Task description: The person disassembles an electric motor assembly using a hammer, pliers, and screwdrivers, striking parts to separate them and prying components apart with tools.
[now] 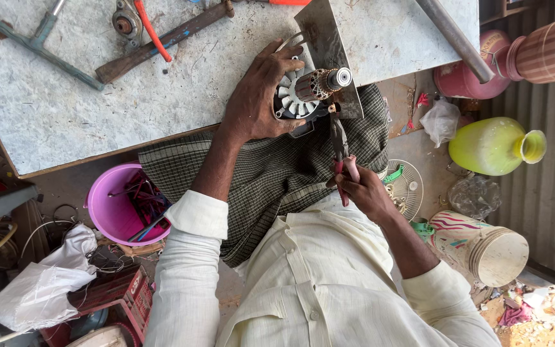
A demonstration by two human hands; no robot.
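Here, your left hand (256, 96) grips copper-wound motor armature with white fan (306, 90); your right hand (362, 189) clasps red-handled pliers (340, 151), nose just below armature.

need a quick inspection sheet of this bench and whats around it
surface: pale scuffed stone-look bench top with a wooden edge, dusty.
job's things: motor armature with white fan blades and copper windings, at the bench edge; red-handled pliers, nose toward the armature.
clutter: wooden-handled hammer, grey metal clamp tool, round metal bearing part, grey metal pipe.
grippers: left hand, fingers wrapped over the armature; right hand closed on the pliers' handles.
cables: loose wires in the purple plastic bucket and on the floor beside it.
surroundings: yellow-green vase, white plastic bag, red crate, white fan guard.
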